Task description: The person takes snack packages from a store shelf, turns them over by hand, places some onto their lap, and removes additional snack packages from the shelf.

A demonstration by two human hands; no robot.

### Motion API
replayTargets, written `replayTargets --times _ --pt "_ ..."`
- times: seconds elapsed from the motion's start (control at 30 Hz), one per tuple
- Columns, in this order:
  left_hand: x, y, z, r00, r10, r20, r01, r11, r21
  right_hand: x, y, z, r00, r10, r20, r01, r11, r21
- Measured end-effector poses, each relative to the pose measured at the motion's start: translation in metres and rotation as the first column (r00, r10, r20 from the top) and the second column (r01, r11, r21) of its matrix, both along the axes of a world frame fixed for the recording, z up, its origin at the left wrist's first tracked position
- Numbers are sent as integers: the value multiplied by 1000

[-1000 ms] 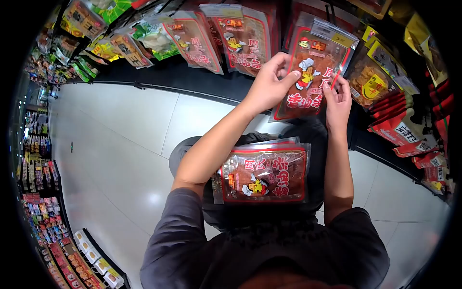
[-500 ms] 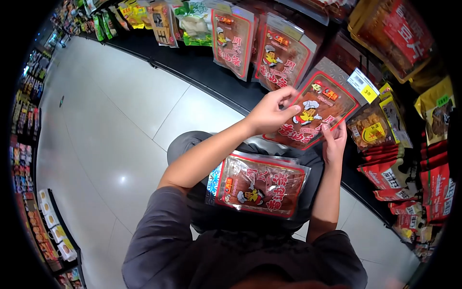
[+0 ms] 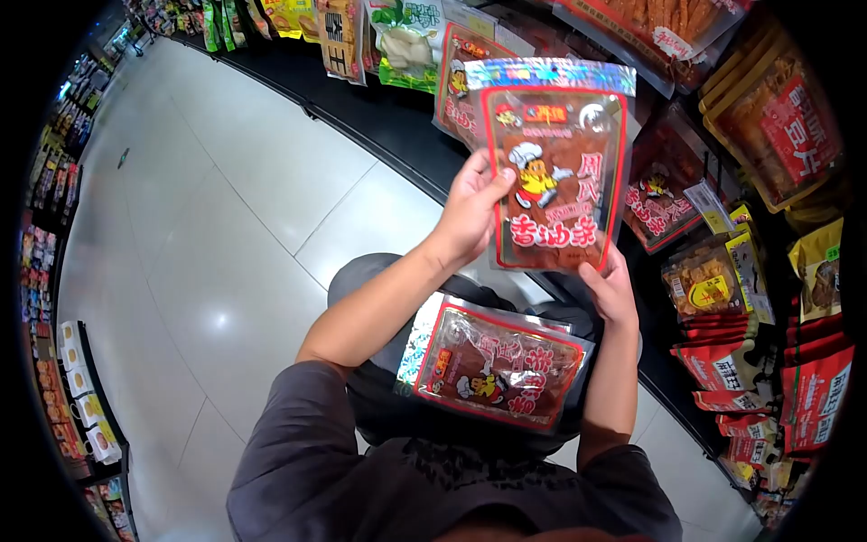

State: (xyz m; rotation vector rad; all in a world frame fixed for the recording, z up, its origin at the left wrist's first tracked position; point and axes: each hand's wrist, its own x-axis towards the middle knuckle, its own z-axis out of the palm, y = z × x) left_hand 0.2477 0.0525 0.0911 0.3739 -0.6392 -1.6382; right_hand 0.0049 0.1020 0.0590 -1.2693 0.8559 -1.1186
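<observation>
Both hands hold one clear snack packet [image 3: 560,172] with a red border, a silvery top strip and a cartoon chef, upright and facing me. My left hand [image 3: 474,206] grips its left edge, thumb on the front. At the lower right corner, my right hand [image 3: 610,282] pinches it, thumb in front. Similar packets lie stacked across my lap, the top packet [image 3: 501,366] turned sideways below my hands. Behind the held packet, a like packet [image 3: 461,81] hangs on the rack, partly hidden; another red-bordered packet [image 3: 664,194] is at the right beside a price tag.
A dark shelf edge [image 3: 361,140] runs diagonally past my knees. Red snack bags [image 3: 722,366] and a yellow-labelled packet [image 3: 709,294] fill the right side. Green and white packets [image 3: 404,45] hang at the top. Pale floor tiles [image 3: 217,226] spread at the left, with further shelves beyond.
The held packet has come away from the price tag and rack, turned upright and moved up and left in view. Both hands still grip it. The camera view has shifted.
</observation>
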Motion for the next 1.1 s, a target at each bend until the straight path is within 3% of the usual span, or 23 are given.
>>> replayTargets --times 0.13,0.37,0.57,0.77,0.83,0.9,0.97,1.1 --pt "14 -6 7 996 21 85 -20 1000 -8 16 -6 27 984 72 -163 -68 997 28" --pt "31 -29 32 963 17 269 22 990 -142 27 -21 48 988 84 -131 -85 996 -4" --pt "39 -33 16 951 -27 307 70 989 -132 20 -32 40 902 239 -360 -219 971 97" --pt "39 -35 -5 883 -35 469 59 998 -38 32 -30 22 955 169 -242 -132 978 161" --pt "36 -35 -9 890 -30 455 52 998 -35 30 -29 19 960 181 -213 -126 961 246" --pt "33 -35 -11 907 -9 421 26 999 -34 29 -29 22 942 219 -253 -165 962 218" --pt "33 -35 -12 904 -12 427 27 999 -30 30 -27 19 973 207 -99 -170 941 293" --pt "30 -32 -9 895 -14 446 46 997 -61 30 -27 18 968 216 -130 -178 950 256"
